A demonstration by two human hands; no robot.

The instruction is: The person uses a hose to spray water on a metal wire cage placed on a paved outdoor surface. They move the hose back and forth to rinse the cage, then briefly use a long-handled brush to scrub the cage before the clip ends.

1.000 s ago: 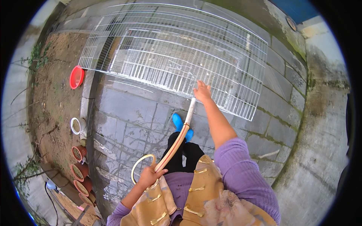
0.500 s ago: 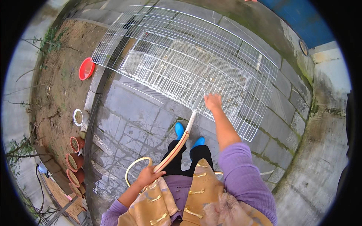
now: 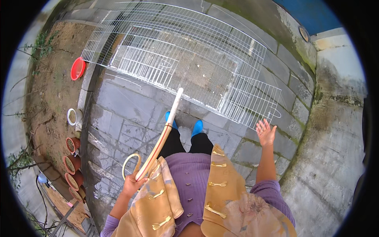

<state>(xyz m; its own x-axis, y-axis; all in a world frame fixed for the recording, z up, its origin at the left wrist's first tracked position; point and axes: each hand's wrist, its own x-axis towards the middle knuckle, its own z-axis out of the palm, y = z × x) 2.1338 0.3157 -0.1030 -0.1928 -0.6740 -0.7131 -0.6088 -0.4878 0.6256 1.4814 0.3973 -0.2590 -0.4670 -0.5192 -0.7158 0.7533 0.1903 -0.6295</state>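
My left hand (image 3: pixel 132 182) is closed round a cream hose (image 3: pixel 160 144) with a red stripe and a long white end (image 3: pixel 175 102), which points toward a wire cage frame (image 3: pixel 197 19) on the paving. Inside the frame lies a pale, fine-mesh rectangle (image 3: pixel 205 75) with small bits on it. A smaller wire panel (image 3: pixel 256 98) juts out at its right. My right hand (image 3: pixel 266 132) is held out just below that panel's corner, fingers spread and holding nothing; whether the fingertips touch the wires I cannot tell. My blue boots (image 3: pixel 197 127) stand below the cage.
Wet paving (image 3: pixel 110 124) surrounds me. At the left are a concrete kerb (image 3: pixel 84 100), a soil bed (image 3: pixel 51 98), a red basin (image 3: pixel 78 68), a white pot (image 3: pixel 74 117) and several terracotta pots (image 3: pixel 72 164). A stained concrete wall (image 3: pixel 335 110) runs along the right.
My right hand has moved from the middle of the cage out to the right. A smaller wire panel has shifted rightward, uncovering more mesh. My left hand still grips the hose.
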